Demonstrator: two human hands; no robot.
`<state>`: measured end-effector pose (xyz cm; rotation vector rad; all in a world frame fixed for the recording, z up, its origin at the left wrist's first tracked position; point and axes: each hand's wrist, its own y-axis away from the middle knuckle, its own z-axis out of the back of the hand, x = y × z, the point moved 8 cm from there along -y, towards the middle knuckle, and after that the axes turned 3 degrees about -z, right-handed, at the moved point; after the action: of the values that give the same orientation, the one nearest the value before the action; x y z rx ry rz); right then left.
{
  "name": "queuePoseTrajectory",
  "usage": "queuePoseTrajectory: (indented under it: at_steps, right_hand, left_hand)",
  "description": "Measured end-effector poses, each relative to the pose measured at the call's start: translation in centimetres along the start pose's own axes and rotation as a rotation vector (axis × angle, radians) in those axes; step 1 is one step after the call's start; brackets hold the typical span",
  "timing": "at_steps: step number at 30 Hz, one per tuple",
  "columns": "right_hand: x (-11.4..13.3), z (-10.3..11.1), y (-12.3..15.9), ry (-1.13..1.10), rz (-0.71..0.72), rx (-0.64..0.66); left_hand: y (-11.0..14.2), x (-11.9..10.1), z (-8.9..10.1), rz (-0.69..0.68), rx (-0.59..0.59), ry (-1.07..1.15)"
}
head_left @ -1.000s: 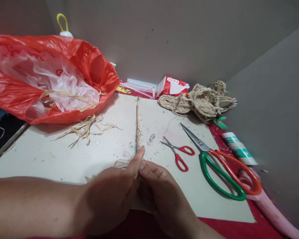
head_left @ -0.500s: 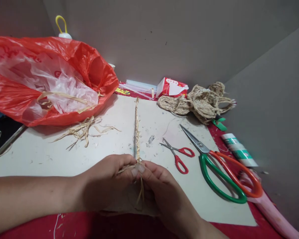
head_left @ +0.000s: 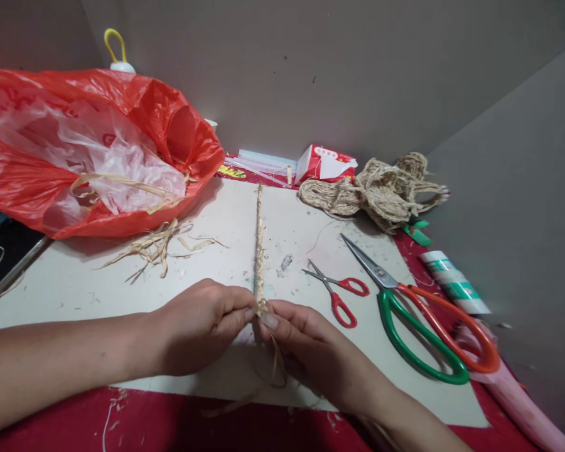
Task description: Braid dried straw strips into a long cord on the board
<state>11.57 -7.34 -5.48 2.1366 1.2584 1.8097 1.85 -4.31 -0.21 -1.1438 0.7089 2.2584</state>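
A long braided straw cord (head_left: pixel 259 238) lies straight along the middle of the white board (head_left: pixel 75 295), running away from me. My left hand (head_left: pixel 202 326) and my right hand (head_left: pixel 306 348) meet at its near end, both pinched on the loose straw strands (head_left: pixel 277 364) that trail down from my fingertips. The fingertips of the two hands touch each other at the cord's end.
A red plastic bag (head_left: pixel 89 144) with straw lies at the back left, loose straw (head_left: pixel 157 246) in front of it. Small red scissors (head_left: pixel 338 292) and large green-and-orange scissors (head_left: pixel 414 314) lie to the right. Coiled braided cord (head_left: pixel 376 191), a red box (head_left: pixel 324 164) and a tube (head_left: pixel 454 282) sit at the back right.
Both hands drew a little apart and toward me, and the loose strands now hang lower under my right fingers. The cord on the board stayed put.
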Motion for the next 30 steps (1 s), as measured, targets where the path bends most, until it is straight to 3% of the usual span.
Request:
queuePoseTrajectory:
  at_steps: [3,8,11,15,19,24,27,30]
  right_hand:
    - [1.1,0.3,0.1,0.204,0.117,-0.042]
    - [2.9,-0.1,0.9,0.662,0.244,-0.122]
    - [3.4,-0.3,1.2,0.823,0.295,-0.176]
    - [3.4,-0.3,1.4,0.952,0.299,-0.214]
    - [3.2,-0.2,1.8,1.015,0.275,-0.165]
    - [3.4,0.4,2.7,0.972,0.261,-0.311]
    - [3.0,-1.0,2.7,0.922,0.269,-0.283]
    - [2.6,-2.7,2.7,1.057,0.292,-0.237]
  left_hand:
    - [0.0,0.1,-0.1,0.022,0.014,0.143]
    - [0.0,1.6,-1.8,0.164,0.130,0.589]
    - [-0.2,2.3,-2.4,0.217,0.151,0.655]
    - [-0.3,2.6,-2.8,0.257,0.128,0.673]
    - [-0.2,2.9,-2.9,0.278,0.096,0.669]
    - [0.1,2.7,-3.0,0.285,0.096,0.661]
    - [0.0,2.4,-2.8,0.264,0.074,0.634]
    - [-0.1,2.4,-2.9,0.261,0.061,0.681]
